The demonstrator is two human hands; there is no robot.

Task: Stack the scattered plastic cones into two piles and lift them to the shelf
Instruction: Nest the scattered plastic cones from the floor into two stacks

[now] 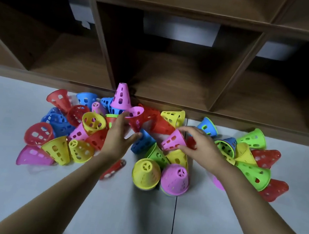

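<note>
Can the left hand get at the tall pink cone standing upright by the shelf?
Probably yes. The left hand is open just in front of the upright pink cone, whose top stands clear above the scattered cones; nothing covers it.

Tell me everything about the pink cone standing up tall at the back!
The pink cone looks like smooth plastic. It stands upright, narrow end up, with a small opening on top and rows of holes in its wall. It tops a short stack, sitting over a blue cone, right in front of the shelf. The left hand reaches near its base; whether it touches is unclear.
</note>
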